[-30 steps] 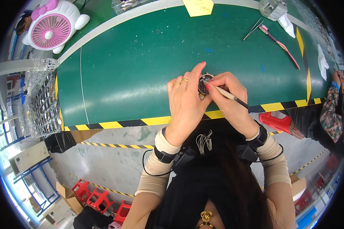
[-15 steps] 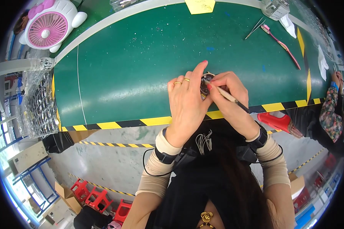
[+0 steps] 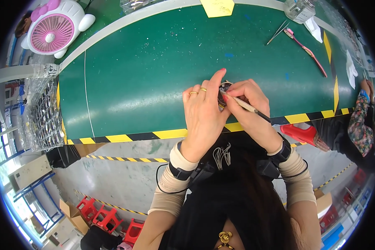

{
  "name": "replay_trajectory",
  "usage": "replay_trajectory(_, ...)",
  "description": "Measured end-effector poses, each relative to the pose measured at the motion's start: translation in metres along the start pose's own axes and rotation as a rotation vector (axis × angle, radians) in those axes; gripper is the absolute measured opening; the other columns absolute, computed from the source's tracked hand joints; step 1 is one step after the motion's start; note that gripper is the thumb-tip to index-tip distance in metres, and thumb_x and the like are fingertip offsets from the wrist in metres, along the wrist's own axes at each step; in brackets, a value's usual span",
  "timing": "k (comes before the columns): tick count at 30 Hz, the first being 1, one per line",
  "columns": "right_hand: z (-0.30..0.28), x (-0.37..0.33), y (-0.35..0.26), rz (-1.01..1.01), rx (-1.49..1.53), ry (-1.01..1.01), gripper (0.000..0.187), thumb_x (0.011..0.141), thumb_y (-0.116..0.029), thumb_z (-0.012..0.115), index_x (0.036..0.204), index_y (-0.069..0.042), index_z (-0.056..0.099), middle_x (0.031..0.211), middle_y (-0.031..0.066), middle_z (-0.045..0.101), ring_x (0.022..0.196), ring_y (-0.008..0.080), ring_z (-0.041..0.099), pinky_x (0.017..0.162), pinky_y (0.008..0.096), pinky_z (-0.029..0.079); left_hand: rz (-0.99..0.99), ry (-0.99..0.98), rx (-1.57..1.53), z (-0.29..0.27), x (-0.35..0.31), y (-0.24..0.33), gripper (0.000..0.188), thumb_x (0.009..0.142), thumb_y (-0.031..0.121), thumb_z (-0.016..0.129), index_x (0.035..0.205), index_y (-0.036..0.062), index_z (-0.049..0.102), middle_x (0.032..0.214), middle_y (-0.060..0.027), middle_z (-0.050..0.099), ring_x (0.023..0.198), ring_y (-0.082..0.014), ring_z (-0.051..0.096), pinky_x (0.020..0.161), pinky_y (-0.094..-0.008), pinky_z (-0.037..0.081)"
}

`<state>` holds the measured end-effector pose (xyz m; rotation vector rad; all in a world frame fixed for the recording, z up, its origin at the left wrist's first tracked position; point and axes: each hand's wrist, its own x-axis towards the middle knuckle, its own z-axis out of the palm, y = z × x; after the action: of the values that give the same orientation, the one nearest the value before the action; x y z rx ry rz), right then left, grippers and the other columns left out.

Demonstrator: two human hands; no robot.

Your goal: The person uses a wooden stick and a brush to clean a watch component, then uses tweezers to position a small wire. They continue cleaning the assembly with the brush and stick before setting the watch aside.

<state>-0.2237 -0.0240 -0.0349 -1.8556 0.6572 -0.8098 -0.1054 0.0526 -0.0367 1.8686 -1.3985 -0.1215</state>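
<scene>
My left hand (image 3: pixel 202 114) grips a small round part (image 3: pixel 224 87) with a dark face and a pale rim, just above the table's near edge. Its index finger points up and away, while the other fingers curl around the part's left side. Pinched in my right hand (image 3: pixel 253 109) is a slim pale wooden stick (image 3: pixel 246 105) with a dark rear end, pencil-like in shape. The stick slants up to the left, and its front end meets or nearly meets the part's face. My fingers hide the tip and much of the round part.
Tweezers (image 3: pixel 276 34) and a pink toothbrush (image 3: pixel 306 51) lie at the far right of the green table (image 3: pixel 146 83), near a glass jar (image 3: pixel 299 10). A yellow note (image 3: pixel 218 7) is at the back. At left are a pink-and-white fan (image 3: pixel 52 31) and bagged parts (image 3: pixel 39 112). A co-worker's sleeve (image 3: pixel 359 129) shows at right.
My right fingertips and the stick have shifted slightly left over the round part. My left hand keeps nearly the same place and grip.
</scene>
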Motion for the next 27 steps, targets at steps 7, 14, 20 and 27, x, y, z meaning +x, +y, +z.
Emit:
replay_trajectory(7,0.0013,-0.0013,0.0029,0.026,0.021,0.024,0.010,0.084,-0.001,0.067,0.091,-0.001,0.059,0.091,0.0088,0.064,0.083,0.0243,0.059,0.070,0.0339,0.049,0.003,0.003,0.009,0.0015,0.0001,-0.0008,0.071,0.068,0.007,0.078,0.133,0.0078,0.051,0.089,-0.0065,0.059,0.083,-0.0243,0.056,0.087,-0.0382,0.038)
replay_trajectory(14,0.0016,-0.0009,-0.0024,0.071,0.069,0.053,0.009,0.084,0.000,0.067,0.090,0.000,0.060,0.092,0.0090,0.065,0.085,0.0234,0.059,0.071,0.0335,0.049,-0.003,-0.003,0.017,-0.0003,0.0019,0.0003,0.071,0.069,0.007,0.078,0.134,0.0077,0.051,0.090,-0.0066,0.059,0.083,-0.0242,0.057,0.087,-0.0385,0.038)
replay_trajectory(20,0.0020,-0.0024,-0.0037,0.098,0.076,0.067,0.009,0.083,0.001,0.067,0.090,0.000,0.062,0.093,0.0093,0.066,0.085,0.0232,0.060,0.071,0.0328,0.050,-0.018,-0.010,0.013,-0.0014,0.0004,0.0025,0.071,0.070,0.007,0.078,0.135,0.0082,0.050,0.092,-0.0067,0.061,0.083,-0.0243,0.057,0.087,-0.0388,0.038)
replay_trajectory(27,0.0034,-0.0014,0.0021,0.069,0.082,0.056,0.009,0.084,0.000,0.068,0.091,0.000,0.062,0.092,0.0087,0.066,0.086,0.0221,0.060,0.071,0.0328,0.050,-0.021,0.011,-0.041,0.0004,0.0014,0.0006,0.072,0.070,0.007,0.078,0.136,0.0083,0.050,0.094,-0.0066,0.063,0.084,-0.0242,0.058,0.088,-0.0387,0.038)
